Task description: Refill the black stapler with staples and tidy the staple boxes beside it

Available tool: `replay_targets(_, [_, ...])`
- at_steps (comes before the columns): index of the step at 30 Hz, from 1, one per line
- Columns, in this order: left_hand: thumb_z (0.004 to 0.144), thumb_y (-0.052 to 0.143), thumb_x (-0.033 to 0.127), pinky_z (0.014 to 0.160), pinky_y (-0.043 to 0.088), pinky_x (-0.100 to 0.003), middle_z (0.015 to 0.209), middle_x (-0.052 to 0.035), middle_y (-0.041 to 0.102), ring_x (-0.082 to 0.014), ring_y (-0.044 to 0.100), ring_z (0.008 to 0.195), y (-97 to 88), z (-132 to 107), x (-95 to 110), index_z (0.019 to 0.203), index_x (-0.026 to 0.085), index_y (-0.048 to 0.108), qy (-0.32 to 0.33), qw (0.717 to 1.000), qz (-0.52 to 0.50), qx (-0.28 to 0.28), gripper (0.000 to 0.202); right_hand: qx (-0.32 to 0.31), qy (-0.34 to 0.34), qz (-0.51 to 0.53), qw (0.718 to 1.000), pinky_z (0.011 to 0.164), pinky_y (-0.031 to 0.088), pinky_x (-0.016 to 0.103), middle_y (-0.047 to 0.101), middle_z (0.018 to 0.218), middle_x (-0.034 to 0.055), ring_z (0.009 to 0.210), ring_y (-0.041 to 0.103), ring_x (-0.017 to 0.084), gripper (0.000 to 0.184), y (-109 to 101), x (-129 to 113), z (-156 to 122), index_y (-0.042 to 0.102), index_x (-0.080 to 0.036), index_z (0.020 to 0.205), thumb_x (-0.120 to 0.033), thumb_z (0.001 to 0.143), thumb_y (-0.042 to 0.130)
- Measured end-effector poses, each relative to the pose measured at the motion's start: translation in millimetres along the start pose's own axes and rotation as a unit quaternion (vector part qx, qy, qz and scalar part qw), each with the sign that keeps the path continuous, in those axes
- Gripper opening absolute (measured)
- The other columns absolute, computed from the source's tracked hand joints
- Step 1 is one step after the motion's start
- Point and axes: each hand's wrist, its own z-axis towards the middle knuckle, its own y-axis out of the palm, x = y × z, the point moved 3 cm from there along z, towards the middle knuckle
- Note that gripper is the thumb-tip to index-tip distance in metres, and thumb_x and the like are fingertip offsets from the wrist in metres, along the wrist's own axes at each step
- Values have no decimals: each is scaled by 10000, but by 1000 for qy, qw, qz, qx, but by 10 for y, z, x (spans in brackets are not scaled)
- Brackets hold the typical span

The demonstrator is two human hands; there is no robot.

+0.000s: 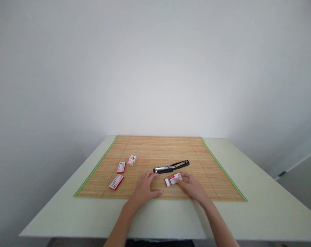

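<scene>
My right hand (193, 187) grips the right end of a small white-and-red staple box (173, 179) with thumb and fingers. The box's left end shows its inner tray slid partly out, with a dark grey strip, likely staples, across it. My left hand (145, 188) rests on the mat to the left of the box, thumb and fingers apart and nothing between them. Just beyond both hands lies a black stapler (171, 167), spread open flat so its metal channel shows. The fingertips of my left hand are close to its left end; whether they touch I cannot tell.
Two red-and-white boxes (121, 167) (116, 182) lie on the left of the mat, near a smaller white box (131, 160) with dark print. The bamboo mat (158, 147) has green edges and covers part of a white table (55, 216). A wall (155, 68) stands behind.
</scene>
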Motion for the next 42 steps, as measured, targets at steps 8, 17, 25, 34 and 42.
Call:
replay_targets(8, [811, 765, 469, 970, 420, -383, 1114, -35, 644, -269, 565, 1112, 111, 75, 148, 1139, 325, 706, 2, 1000, 19, 1, 363, -9, 2, -117, 993, 514, 305, 237, 589, 573, -8, 518, 470, 126, 515, -35, 117, 107, 736, -139, 883, -630, 868, 582])
replay_targets(17, [814, 769, 461, 949, 424, -367, 1089, -34, 651, -260, 578, 1085, 65, 30, 49, 1093, 299, 709, 12, 1000, 2, 1, 328, -64, -135, -258, 955, 582, 298, 229, 664, 722, -16, 652, 568, 144, 272, 87, -87, -43, 731, -235, 1053, -357, 810, 714])
replay_targets(25, [808, 777, 449, 905, 425, -359, 1091, -19, 659, -257, 584, 1075, 36, -40, -51, 1098, 313, 706, 5, 1000, 24, 15, 328, -56, -119, -311, 941, 604, 331, 240, 710, 768, 0, 674, 614, 166, 450, -45, -154, -66, 710, -266, 1257, -424, 837, 692])
replay_targets(34, [799, 779, 465, 926, 421, -372, 1114, -30, 652, -263, 575, 1086, 33, -41, -23, 1120, 324, 706, 3, 1000, 24, 9, 358, -118, -207, -450, 860, 735, 419, 281, 798, 920, 56, 899, 712, 242, 210, 373, -625, 140, 826, -303, 975, -294, 864, 649])
replay_targets(42, [790, 778, 464, 930, 417, -369, 1112, -27, 660, -267, 572, 1091, 18, -34, -11, 1113, 325, 715, -5, 1000, 13, 0, 357, -143, -222, -468, 843, 699, 406, 260, 797, 863, 79, 823, 712, 224, 191, 469, -641, 231, 831, -255, 879, -211, 815, 656])
